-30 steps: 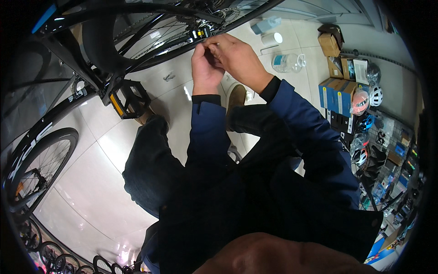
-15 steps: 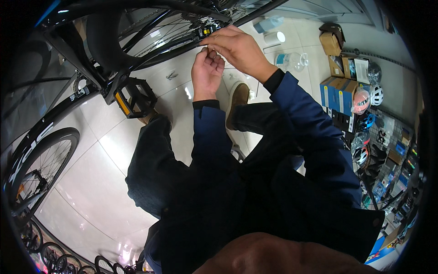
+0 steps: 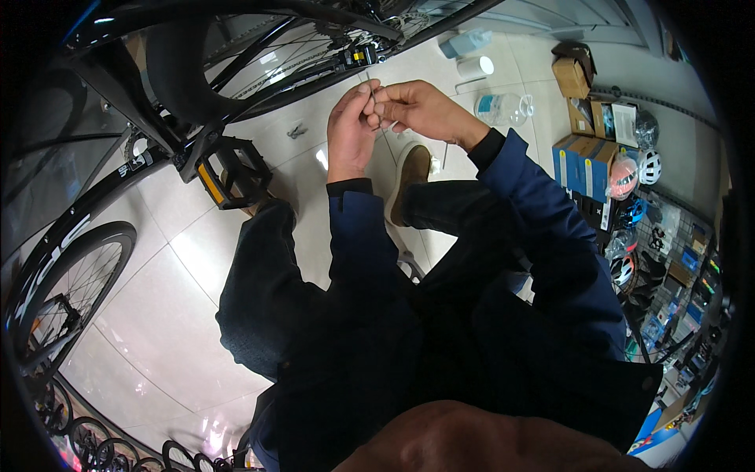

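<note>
My left hand (image 3: 351, 134) and my right hand (image 3: 418, 108) meet at the fingertips, just below the rear of a black bicycle (image 3: 169, 79). Both are closed in a pinch. Whatever lies between the fingertips is too small and too covered to name; only a thin dark line shows there. Just above my hands is the rear derailleur (image 3: 358, 56), black with a yellow mark, apart from my fingers. The chain (image 3: 275, 81) runs left from it toward the crank, where a black pedal (image 3: 233, 171) with an orange reflector sticks out.
On the tiled floor to the right stand a clear plastic jug (image 3: 503, 107), a white cylinder (image 3: 475, 67) and a bluish bottle (image 3: 465, 43). Small metal pieces (image 3: 296, 131) lie left of my hands. Boxes (image 3: 583, 165) and helmets (image 3: 622, 175) line the right wall.
My right hand has come away from the derailleur, down toward me. Its fingertips now meet those of my left hand, which has closed into a pinch.
</note>
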`<state>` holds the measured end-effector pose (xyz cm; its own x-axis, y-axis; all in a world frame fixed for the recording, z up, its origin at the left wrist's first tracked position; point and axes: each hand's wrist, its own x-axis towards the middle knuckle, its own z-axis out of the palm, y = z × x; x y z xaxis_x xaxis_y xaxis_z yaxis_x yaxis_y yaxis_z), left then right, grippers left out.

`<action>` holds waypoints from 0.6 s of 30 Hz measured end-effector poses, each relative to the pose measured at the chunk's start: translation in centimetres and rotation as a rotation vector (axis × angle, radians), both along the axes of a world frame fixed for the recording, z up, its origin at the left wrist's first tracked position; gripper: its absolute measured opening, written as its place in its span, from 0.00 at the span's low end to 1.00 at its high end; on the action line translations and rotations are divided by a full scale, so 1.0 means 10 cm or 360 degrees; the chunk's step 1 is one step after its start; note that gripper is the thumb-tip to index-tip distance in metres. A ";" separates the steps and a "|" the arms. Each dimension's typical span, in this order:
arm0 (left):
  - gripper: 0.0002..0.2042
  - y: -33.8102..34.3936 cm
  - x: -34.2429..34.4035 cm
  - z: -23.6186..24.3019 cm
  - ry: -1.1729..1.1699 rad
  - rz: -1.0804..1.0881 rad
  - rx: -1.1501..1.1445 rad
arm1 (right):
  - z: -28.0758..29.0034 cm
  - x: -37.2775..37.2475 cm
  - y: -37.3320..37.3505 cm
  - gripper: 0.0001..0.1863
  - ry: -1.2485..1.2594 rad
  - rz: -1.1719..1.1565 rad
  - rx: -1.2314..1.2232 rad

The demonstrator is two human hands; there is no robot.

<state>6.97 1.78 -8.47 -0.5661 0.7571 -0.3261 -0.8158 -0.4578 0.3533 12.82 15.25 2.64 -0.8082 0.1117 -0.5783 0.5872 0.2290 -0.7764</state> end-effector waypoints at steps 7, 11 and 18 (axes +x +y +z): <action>0.13 0.05 -0.03 0.19 -0.0023 0.0157 0.0020 | 0.04 -0.03 0.02 0.11 -0.0023 -0.0089 -0.0121; 0.12 0.06 -0.03 0.22 -0.0039 0.0156 -0.0019 | 0.03 -0.03 0.02 0.11 -0.0005 -0.0117 -0.0117; 0.12 0.08 -0.03 0.19 -0.0040 0.0158 -0.0018 | 0.02 -0.05 0.01 0.11 -0.0010 -0.0160 -0.0095</action>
<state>6.70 2.58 -6.57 -0.6298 0.6938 -0.3492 -0.7752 -0.5331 0.3389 12.34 15.39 2.86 -0.7911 0.1575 -0.5911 0.6096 0.1223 -0.7833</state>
